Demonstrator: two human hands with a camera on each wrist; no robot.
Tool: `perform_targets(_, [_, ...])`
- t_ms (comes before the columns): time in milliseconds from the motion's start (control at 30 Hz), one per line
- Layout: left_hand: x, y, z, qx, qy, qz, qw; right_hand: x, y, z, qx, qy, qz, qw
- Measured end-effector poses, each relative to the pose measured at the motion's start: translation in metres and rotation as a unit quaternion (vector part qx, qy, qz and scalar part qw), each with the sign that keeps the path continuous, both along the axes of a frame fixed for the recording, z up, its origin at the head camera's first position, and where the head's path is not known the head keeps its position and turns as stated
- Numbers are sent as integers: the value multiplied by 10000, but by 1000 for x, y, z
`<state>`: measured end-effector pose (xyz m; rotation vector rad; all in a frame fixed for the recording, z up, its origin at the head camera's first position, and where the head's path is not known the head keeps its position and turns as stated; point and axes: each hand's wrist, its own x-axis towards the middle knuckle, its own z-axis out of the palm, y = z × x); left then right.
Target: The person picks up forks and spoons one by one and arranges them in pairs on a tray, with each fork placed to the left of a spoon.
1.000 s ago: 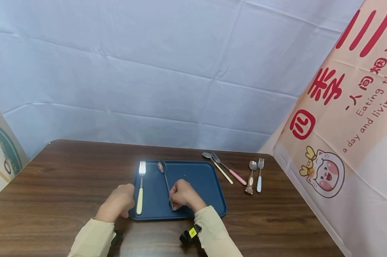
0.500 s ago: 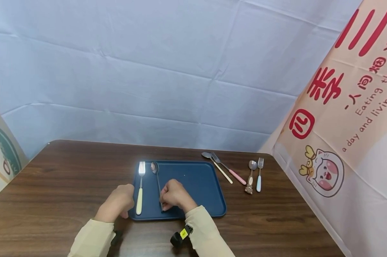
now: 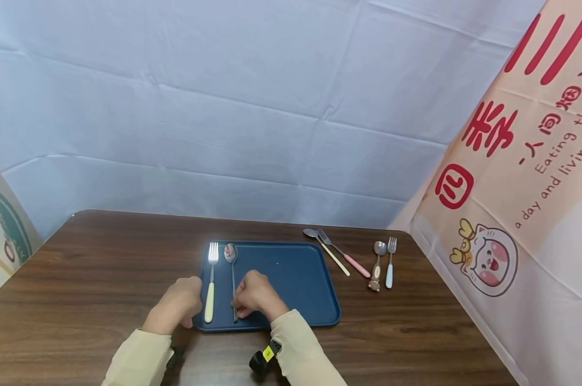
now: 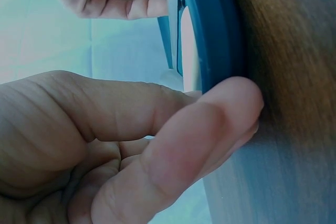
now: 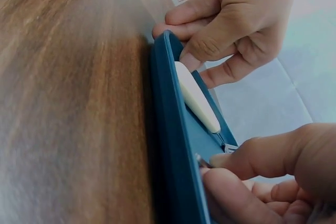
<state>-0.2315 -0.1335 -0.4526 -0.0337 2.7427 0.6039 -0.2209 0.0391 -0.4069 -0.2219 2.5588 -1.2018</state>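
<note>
A dark blue tray (image 3: 295, 279) lies on the wooden table. My left hand (image 3: 177, 303) grips its left front corner; the right wrist view shows the thumb inside the rim and fingers outside. Along the tray's left side lies a fork (image 3: 210, 300) with a cream handle and its tines pointing away. Just right of it, roughly parallel, is a long-handled metal spoon (image 3: 230, 253), bowl at the far end. My right hand (image 3: 257, 295) pinches the near end of the spoon's handle between thumb and index finger (image 5: 231, 198). The curled fingers hide part of that handle.
Right of the tray lie a cream-handled spoon (image 3: 336, 260) and a pink-handled fork (image 3: 355, 265). Farther right are a small spoon (image 3: 376, 268) with a brown bear handle and a blue-handled fork (image 3: 390, 268). A pale cloth (image 3: 223, 134) hangs behind the table (image 3: 102, 257).
My right hand has moved left with the spoon, which now lies closer to the cream-handled fork and straighter alongside it. The left hand has stayed at the tray's corner.
</note>
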Motion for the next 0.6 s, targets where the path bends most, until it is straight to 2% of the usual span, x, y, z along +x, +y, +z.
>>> perform_targets(200, [0, 1, 1, -1, 29, -9, 10000, 0, -4, -2, -127, -54, -59, 9999])
perform_targets(600, [-1, 1, 0, -99, 52, -63, 9999, 1, -8, 2, 41, -36, -134, 9999])
